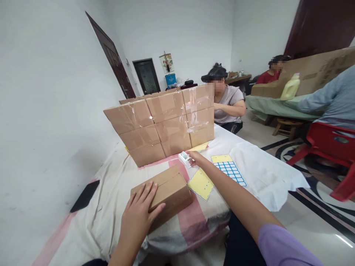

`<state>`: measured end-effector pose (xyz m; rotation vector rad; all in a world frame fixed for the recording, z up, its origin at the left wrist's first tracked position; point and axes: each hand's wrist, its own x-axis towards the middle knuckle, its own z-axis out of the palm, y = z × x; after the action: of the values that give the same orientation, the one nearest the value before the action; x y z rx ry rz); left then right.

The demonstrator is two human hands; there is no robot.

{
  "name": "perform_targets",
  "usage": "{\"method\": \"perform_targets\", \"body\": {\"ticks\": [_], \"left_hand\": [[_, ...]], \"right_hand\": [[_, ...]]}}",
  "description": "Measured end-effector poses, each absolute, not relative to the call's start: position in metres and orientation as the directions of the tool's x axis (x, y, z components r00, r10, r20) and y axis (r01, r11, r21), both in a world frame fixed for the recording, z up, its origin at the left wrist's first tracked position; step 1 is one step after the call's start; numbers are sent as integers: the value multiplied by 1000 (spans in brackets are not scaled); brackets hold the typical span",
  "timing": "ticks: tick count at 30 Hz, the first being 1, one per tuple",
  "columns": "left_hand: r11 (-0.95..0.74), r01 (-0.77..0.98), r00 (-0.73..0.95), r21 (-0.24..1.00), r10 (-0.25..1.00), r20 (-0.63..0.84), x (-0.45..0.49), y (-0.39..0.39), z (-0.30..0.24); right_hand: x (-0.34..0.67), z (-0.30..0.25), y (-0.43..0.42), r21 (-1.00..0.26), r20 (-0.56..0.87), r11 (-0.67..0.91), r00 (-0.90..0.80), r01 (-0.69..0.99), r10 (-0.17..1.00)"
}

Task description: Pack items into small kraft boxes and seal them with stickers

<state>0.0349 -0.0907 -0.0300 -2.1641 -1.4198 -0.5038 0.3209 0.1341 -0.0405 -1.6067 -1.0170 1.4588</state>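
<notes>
The worktop, draped in a wrinkled pale cloth with pink bands, spreads across the foreground, with a thin white sheet hanging over its right edge. Toward its far side stands a wall of taped cardboard boxes, its near face three wide and three high. Just past its right end sits a co-worker in a grey top, one forearm reaching behind the boxes. Near the front edge lies a single cardboard box, apart from the stack; the left hand rests open on it, fingers spread over the top and thumb along the near edge. To the right of the box are a sheet of blue-edged labels with a yellow header, partly behind the right forearm, and a yellow card with a wavy border. Smallest is a white object by the stack's foot; the right hand has its fingers at that object's right side, but I cannot tell whether they grip it.
</notes>
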Motion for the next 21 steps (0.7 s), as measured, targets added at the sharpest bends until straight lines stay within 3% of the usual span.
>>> {"method": "perform_targets", "body": {"ticks": [13,21], "left_hand": [[-326,913,407,-245,694,594,34,-88,-32],[-324,914,405,-244,686,604,31,-83,-40]], "right_hand": [[319,-52,120,-903,-382,-397,111,167,917],[318,-57,117,-840,-458,-491,183,233,870]]}}
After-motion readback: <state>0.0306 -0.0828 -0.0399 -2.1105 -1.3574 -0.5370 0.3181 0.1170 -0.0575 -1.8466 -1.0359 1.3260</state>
